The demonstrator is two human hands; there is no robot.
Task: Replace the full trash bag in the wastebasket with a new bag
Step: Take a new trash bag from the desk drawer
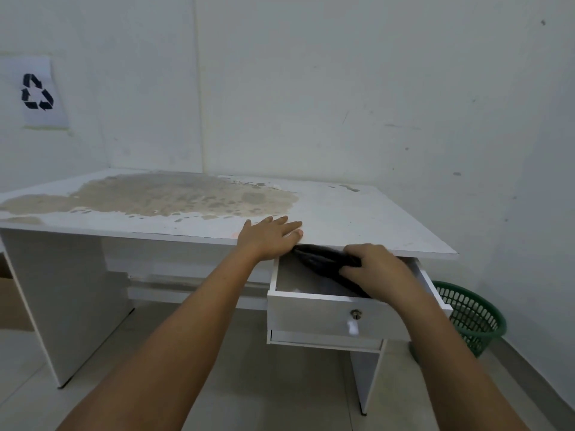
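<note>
A white desk drawer stands pulled out under the right side of the desk. Inside it lies a black folded trash bag, and my right hand grips its right end, fingers curled round the plastic. My left hand rests flat on the desk's front edge just above the drawer's left corner, fingers straight. A green mesh wastebasket stands on the floor to the right of the desk, partly hidden by the drawer and my right arm; no bag shows in it.
The white desk top has a large worn brown patch across its left and middle. A key hangs in the drawer's lock. A recycling sign is taped to the left wall. Tiled floor lies below; walls close in behind and right.
</note>
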